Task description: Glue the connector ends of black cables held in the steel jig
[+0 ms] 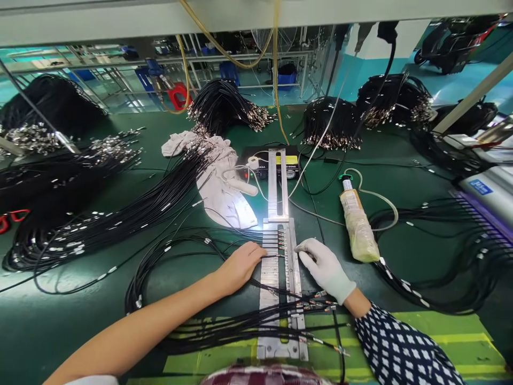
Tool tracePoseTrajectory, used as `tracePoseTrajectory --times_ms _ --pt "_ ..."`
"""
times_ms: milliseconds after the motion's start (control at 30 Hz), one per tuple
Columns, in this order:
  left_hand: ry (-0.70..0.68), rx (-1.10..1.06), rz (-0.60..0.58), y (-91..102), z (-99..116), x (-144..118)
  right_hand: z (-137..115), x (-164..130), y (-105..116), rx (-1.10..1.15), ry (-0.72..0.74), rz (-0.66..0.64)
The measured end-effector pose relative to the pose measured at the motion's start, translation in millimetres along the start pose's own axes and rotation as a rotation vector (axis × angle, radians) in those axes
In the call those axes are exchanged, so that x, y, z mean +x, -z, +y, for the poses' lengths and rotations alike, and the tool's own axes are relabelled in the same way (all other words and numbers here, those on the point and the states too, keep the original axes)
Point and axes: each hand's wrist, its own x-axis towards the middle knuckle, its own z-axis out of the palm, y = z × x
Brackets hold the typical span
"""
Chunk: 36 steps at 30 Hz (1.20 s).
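Both of your hands rest low in the centre of the frame on the slotted metal fixture (pixel 280 278). Your left hand (pixel 240 264), bare, lies flat and loosely open with its fingertips on the fixture's left edge, pressing on the black cables (pixel 192 240) that run into its slots from the left. Your right hand (pixel 325 267), in a white glove, sits just across the fixture with the fingers curled lightly and the index tip touching the right rail; it grips nothing that can be seen. The fixture runs straight up the frame between the two hands, and several cable ends already lie side by side in its upper slots, just above your fingers. More cables cross the fixture below your wrists, toward the lower edge of the frame. Just to the right of your gloved hand lies a tan glue bottle (pixel 358 224) with a thin hose looping from its top. Above the fixture sits a small black control box (pixel 262 160), and to its left a crumpled pale cloth (pixel 216 176). Bundles of black cable with metal tips (pixel 224 107) are heaped across the green table (pixel 80 321) at the upper left, top centre and upper right.
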Motion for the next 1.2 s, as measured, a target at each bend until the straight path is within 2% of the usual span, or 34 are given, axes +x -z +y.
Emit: tracePoseTrajectory --times_ms 133,467,667,833,1067,1200 --pt "-0.107 -0.006 0.035 -0.5 -8.9 2.6 -0.1 -0.4 -0.3 -0.01 0.008 0.006" --pt "-0.143 -0.014 0.034 0.4 -12.4 13.8 -2.0 0.9 0.9 -0.02 -0.013 0.0" --pt "-0.11 -0.068 0.025 -2.3 -15.1 18.6 -1.3 1.1 0.0 -0.012 -0.011 -0.003" --pt "-0.104 0.111 0.08 -3.8 -11.7 9.2 -1.6 0.8 0.6 -0.008 -0.016 -0.004" --pt "-0.057 0.21 0.026 -15.3 -9.7 -5.7 -1.5 2.9 0.3 -0.02 -0.023 0.008" --pt "-0.005 0.113 -0.03 -2.8 -4.9 -5.6 -1.4 2.9 0.2 -0.015 -0.015 0.021"
